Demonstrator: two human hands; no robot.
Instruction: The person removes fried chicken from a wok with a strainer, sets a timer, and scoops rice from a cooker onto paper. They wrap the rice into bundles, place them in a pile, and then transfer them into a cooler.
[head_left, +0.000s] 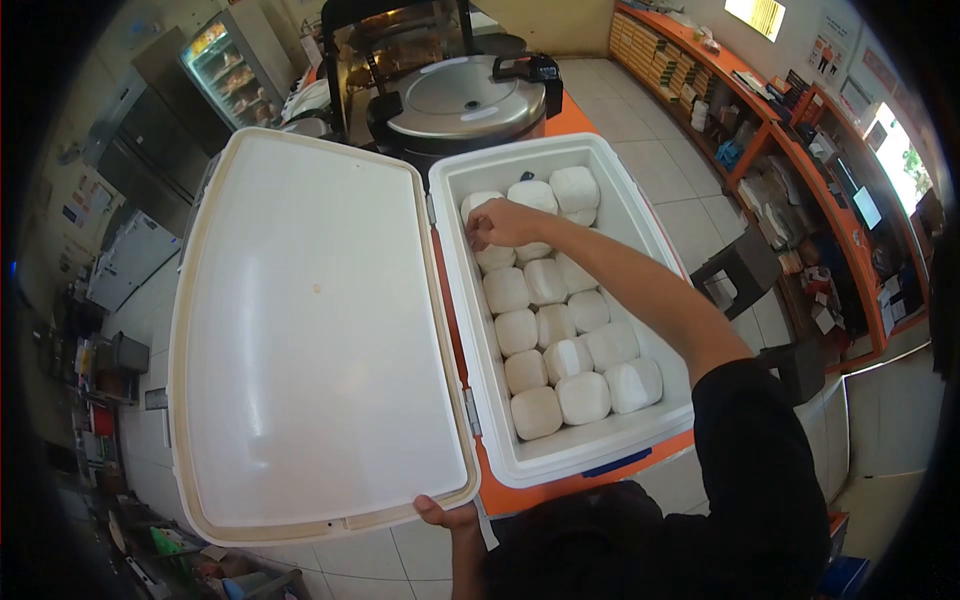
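A white cooler box [515,467] stands open on an orange surface, with several rounded white objects [584,398] packed in rows inside. My right hand [500,224] reaches into its far left part, over the white pieces by the inner wall. Its fingers are bent together; whatever they hold, if anything, is hidden. The hinged white lid [320,320] lies swung open to the left. At the lid's near right corner is my left hand [447,515], thumb on the rim and the other fingers hidden under it.
Beyond the cooler is a large round cooker [466,100] with a metal lid. A glass-door fridge [228,72] stands at the far left. Orange shelves [760,140] with boxes and papers line the right wall. Dark stools [742,270] stand right of the cooler.
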